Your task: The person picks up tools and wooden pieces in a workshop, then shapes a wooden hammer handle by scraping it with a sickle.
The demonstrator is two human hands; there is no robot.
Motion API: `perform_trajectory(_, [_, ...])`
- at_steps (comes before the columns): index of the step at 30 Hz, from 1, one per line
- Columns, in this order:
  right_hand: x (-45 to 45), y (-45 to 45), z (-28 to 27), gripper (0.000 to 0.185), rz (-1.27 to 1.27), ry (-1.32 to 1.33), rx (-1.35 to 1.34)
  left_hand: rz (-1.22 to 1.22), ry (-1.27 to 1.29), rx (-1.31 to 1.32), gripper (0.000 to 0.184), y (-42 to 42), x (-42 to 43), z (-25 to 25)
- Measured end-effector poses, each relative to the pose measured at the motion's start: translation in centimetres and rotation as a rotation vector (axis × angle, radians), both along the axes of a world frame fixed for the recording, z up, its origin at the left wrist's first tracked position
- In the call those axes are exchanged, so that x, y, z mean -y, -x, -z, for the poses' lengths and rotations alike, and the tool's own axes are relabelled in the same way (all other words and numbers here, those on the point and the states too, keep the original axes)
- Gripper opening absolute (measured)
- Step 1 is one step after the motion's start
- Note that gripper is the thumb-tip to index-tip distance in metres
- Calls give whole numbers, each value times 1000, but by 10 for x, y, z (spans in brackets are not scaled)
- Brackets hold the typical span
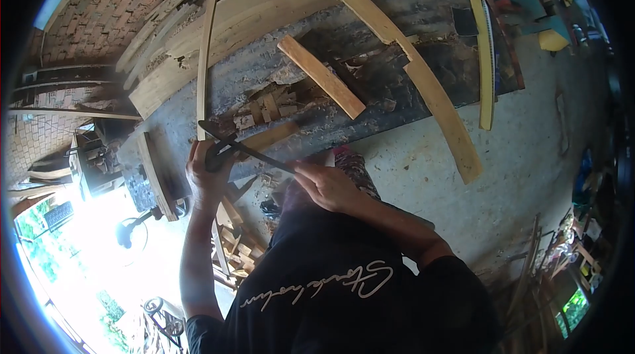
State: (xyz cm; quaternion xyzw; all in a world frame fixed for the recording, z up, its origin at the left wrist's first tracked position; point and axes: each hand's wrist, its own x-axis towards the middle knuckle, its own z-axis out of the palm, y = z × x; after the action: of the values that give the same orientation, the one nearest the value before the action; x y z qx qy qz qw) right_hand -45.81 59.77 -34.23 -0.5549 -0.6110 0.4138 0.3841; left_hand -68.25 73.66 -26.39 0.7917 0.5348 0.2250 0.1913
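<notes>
My left hand [206, 172] is closed around a tool with a dark head [217, 157] and a pale wooden handle [270, 136], which points right and is slightly blurred. In my right hand [327, 185], closed at its near end, is a long, narrow dark file [254, 153]. It slants up to the left across the tool's head and past my left fingers. Whether the file touches the head I cannot tell. Just beyond my left hand stretches a thin wooden strip [208, 56]. A short brown board [322, 78] lies on the dark, worn workbench [390, 119].
A long notched board [436, 99] crosses the bench and sticks out over its near edge. Right of it lies a yellow strip [486, 63]. Wide planks [264, 7] lie along the far side. Wood offcuts [238, 251] are piled on the floor at lower left.
</notes>
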Motion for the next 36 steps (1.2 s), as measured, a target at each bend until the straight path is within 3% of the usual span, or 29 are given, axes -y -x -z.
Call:
perform_trajectory(4, [0,-5,7,34,26,50,51,32,-45,-56,36,-8,5,-6])
perform_trajectory(5, [-4,-13,7,33,-29,197,52,18,-32,-39,39,-7,6,-4])
perform_trajectory(8, [-5,-13,19,32,87,-17,9,-6,-32,-28,41,-5,1,-3])
perform_trajectory(14, [5,-12,6,36,-21,61,32,15,-24,-32,40,-2,1,-3])
perform_trajectory(16, [-2,-28,18,37,-4,410,-10,12,-61,-40,40,-2,-1,-3])
perform_trajectory(17, [-4,-31,32,37,52,440,-18,9,-68,-39,40,-1,-1,-3])
perform_trajectory(19, [4,-31,52,36,78,319,18,43,-118,-24,41,-1,-1,-1])
perform_trajectory(20, [-2,-33,32,36,103,207,52,45,-112,-25,41,-4,-2,-3])
perform_trajectory(21, [-2,-40,8,33,-31,402,22,55,-94,-50,42,-8,-3,-8])
perform_trajectory(22, [1,-34,8,33,-30,411,21,65,-77,-73,42,-11,-3,-10])
perform_trajectory(24, [10,-19,8,32,8,55,-10,81,-54,-93,41,-11,-3,-9])
perform_trajectory(26, [12,-19,26,33,49,49,-26,95,-52,-111,40,-11,-7,-11])
perform_trajectory(28, [14,-32,65,34,79,373,-38,124,-99,-121,38,-11,-9,-12])
perform_trajectory(30, [25,-41,107,35,106,353,0,108,-91,-131,39,-8,-10,-9])
perform_trajectory(32, [35,-44,116,37,136,348,35,95,-68,-144,41,-16,-8,-18])
perform_trajectory(34, [33,-47,121,39,152,306,208,-5,-147,-350,45,-31,-8,-30])
perform_trajectory(36, [32,-48,124,41,133,307,173,-85,-101,-366,50,-27,-9,-29])
